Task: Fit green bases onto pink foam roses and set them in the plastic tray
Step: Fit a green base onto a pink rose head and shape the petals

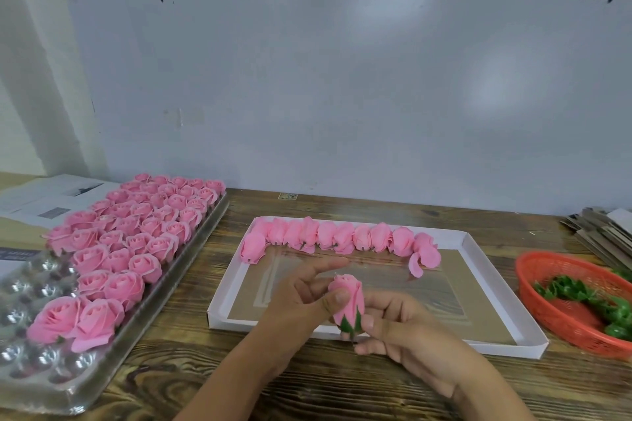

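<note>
Both hands meet low in the centre of the frame, above the wooden table (pixel 307 383). Between them is a pink foam rose (pixel 347 297), closed like a bud and standing upright, with a green base (pixel 350 322) already seated on its lower end, the green points reaching up the petals. On the left side of the rose, the left hand (pixel 301 297) pinches the bud between thumb and fingers, the thumb pressed on the near face of the petals and the forefinger stretched out above. From the right, the right hand (pixel 396 321) has its fingers curled round the green base and pinches it at the bottom of the flower.

Just behind the hands lies a shallow white cardboard tray (pixel 496 345). A row of closed pink buds (pixel 342 237) lies on its side along the tray's far edge, touching one another.

At the left of the frame a clear plastic tray (pixel 191 260) with round cups runs from the lower left corner toward the wall. Open pink roses (pixel 136 232) fill most of its cups in close rows; the cups nearest the camera hold none. Sheets of printed paper (pixel 51 198) lie behind it at the far left.

At the right edge sits an orange mesh basket (pixel 554 314) with loose green bases (pixel 581 297) inside. Behind it is a stack of flat grey card (pixel 602 232).
</note>
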